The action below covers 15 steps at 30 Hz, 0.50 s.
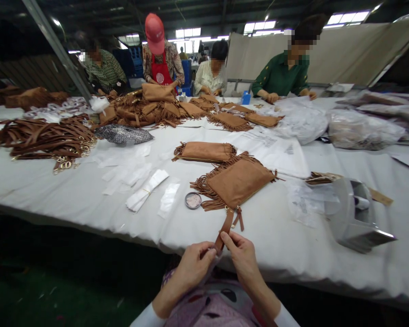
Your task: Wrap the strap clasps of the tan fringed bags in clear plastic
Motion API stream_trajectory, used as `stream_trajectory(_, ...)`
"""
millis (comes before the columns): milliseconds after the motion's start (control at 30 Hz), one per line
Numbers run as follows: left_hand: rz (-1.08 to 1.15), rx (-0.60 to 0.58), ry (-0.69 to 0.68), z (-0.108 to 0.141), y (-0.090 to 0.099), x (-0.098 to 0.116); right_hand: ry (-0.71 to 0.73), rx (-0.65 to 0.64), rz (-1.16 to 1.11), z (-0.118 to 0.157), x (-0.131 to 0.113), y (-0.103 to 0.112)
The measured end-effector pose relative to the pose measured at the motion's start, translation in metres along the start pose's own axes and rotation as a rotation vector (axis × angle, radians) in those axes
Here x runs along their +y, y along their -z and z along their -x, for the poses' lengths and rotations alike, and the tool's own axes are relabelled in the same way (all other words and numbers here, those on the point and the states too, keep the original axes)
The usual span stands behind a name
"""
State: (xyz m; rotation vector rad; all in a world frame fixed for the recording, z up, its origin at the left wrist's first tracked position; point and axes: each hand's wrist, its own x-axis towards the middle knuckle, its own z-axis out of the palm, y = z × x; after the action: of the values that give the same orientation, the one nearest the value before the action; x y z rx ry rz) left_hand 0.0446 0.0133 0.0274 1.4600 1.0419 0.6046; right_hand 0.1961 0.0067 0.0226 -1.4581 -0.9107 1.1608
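A brown leather strap [226, 225] runs from a tan fringed bag [241, 181] down to the table's near edge. My right hand [240, 252] pinches this strap between thumb and fingers. Close beside it, my left hand [196, 261] is closed at the strap's lower end, where a pale, thin wrapping seems to show; its exact hold is partly hidden. The bag lies flat, fringe to the left, with a small tassel [239, 218] next to the strap. Behind it lies a second fringed bag [204, 151]. A small round dish [192, 200] sits left of the nearer bag.
Bundled white paper strips [147, 190] lie left, before a pile of brown straps [44, 138]. A grey tape dispenser [356, 215] stands right, near plastic-wrapped goods [364, 129]. Tan bags [157, 106] are heaped at the back, where several people work across the white-covered table [88, 200].
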Motion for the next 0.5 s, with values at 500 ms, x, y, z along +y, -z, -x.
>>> stream_trajectory(500,0.568,0.087,0.201,-0.002,-0.004,-0.002,-0.267,-0.126,-0.286,0.0,0.003,-0.003)
